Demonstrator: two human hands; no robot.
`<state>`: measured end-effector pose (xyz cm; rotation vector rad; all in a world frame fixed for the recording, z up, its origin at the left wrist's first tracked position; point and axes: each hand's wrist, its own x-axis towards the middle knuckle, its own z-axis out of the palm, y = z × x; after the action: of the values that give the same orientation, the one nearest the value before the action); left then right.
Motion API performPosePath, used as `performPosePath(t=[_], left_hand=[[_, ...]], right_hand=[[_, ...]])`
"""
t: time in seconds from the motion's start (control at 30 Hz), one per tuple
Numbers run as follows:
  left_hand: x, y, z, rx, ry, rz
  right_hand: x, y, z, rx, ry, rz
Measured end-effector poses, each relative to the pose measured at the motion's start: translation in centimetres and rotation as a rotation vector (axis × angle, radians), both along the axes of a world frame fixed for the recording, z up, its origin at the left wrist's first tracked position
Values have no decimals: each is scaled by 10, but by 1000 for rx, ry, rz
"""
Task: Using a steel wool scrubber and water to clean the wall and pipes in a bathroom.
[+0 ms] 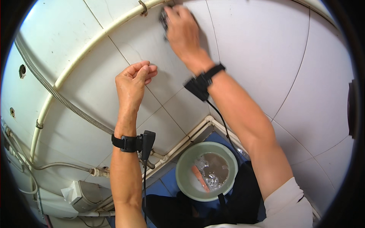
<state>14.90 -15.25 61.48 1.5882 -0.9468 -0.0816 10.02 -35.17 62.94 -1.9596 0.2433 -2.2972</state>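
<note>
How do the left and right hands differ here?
The left hand is curled, fingers resting on the white wall tile, holding nothing; the right hand is higher, pressing a dark scrubber against the tile beside the pipe. The left forearm runs upright; the right reaches diagonally. Both wear black wrist straps with cables.

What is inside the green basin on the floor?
The green basin holds murky, foamy water and an orange stick-like thing lying partly in it. The cloudy water hides the bottom, so anything sunk there cannot be seen.
</note>
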Motion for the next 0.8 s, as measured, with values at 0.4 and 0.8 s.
performPosePath(t=[0.4,0.8], left_hand=[[-64,12,-100,66,329,-150],[-68,41,-192,170,507,-172]], right_hand=[[-20,5,-108,89,361,-26],[-26,8,-210,267,388,-11]])
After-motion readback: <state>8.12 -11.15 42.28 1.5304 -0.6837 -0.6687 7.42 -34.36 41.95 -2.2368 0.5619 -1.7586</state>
